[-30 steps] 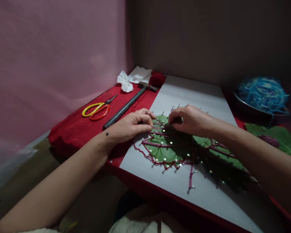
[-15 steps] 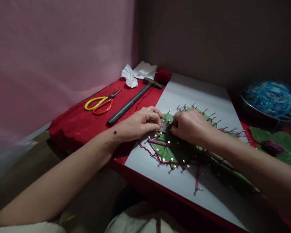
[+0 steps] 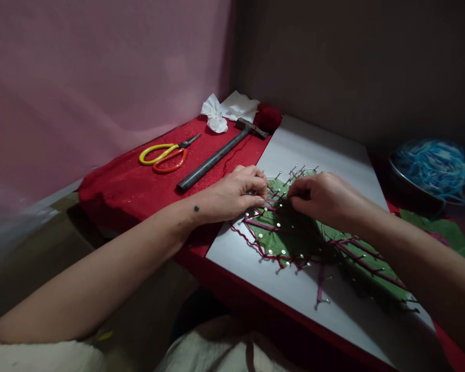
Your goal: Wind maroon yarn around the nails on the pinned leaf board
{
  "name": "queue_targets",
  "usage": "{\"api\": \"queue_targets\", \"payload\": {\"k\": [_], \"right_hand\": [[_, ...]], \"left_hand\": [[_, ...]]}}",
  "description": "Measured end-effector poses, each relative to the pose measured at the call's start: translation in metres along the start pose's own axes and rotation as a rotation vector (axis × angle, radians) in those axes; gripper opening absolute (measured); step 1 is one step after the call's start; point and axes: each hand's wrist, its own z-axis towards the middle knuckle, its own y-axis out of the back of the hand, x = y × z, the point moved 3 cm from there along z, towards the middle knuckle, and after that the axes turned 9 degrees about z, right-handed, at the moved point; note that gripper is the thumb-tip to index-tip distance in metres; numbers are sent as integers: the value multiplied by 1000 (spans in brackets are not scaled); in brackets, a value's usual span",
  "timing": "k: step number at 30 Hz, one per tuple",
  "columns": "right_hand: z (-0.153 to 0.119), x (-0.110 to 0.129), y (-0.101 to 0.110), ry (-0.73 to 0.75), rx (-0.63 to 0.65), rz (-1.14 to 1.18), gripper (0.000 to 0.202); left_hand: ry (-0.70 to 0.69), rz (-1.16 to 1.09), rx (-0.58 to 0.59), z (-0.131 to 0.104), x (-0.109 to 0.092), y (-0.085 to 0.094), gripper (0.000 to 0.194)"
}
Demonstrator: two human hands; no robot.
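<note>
A white board (image 3: 318, 137) carries green leaves (image 3: 294, 237) ringed by several nails (image 3: 283, 252). Purple yarn (image 3: 261, 224) stretches between some nails, and dark red yarn (image 3: 242, 235) loops along the near-left edge. My left hand (image 3: 238, 194) is closed in a pinch at the left leaf's upper edge, beside nails and strands. Just right of it, over the leaf, my right hand (image 3: 325, 199) is closed with thumb and forefinger together. What lies between the fingertips of either hand is too small or hidden to make out.
On the red cloth (image 3: 120, 181) lie yellow-and-orange-handled scissors (image 3: 170, 154), a hammer (image 3: 217, 160), crumpled white tissue (image 3: 215, 113) and a red yarn ball (image 3: 269, 119) trailing a strand. Blue yarn (image 3: 432, 168) fills a bowl at right, near another leaf (image 3: 449, 235).
My right hand has shifted a little right, widening the gap to my left hand, and its thumb and forefinger now show. The whole view has turned slightly.
</note>
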Motion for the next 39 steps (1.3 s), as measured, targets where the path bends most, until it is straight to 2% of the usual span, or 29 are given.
{"api": "queue_targets", "payload": {"k": [3, 8, 13, 19, 21, 25, 30, 35, 39], "right_hand": [[1, 2, -6, 3, -28, -44, 17], [3, 6, -14, -93, -52, -107, 16], [2, 7, -15, -119, -29, -40, 19], [-1, 3, -13, -99, -3, -14, 19], [-4, 4, -11, -42, -59, -36, 21], [-12, 13, -8, 110, -259, -21, 22], [-6, 23, -12, 179, -153, 95, 23], [2, 31, -10, 208, -119, 221, 28], [7, 32, -14, 169, -84, 245, 18]], "left_hand": [[3, -23, -6, 0, 0, 1, 12], [13, -110, -47, 1, 1, 1, 11], [67, -223, -153, 2, 4, 1, 10], [143, -288, -167, 3, 11, -2, 5], [158, -299, -176, 4, 12, -1, 6], [101, -284, -200, 4, 9, 1, 8], [81, -270, -198, 5, 7, 1, 9], [117, -241, -217, 5, 10, -1, 11], [115, -173, -269, 5, 10, -2, 12]]}}
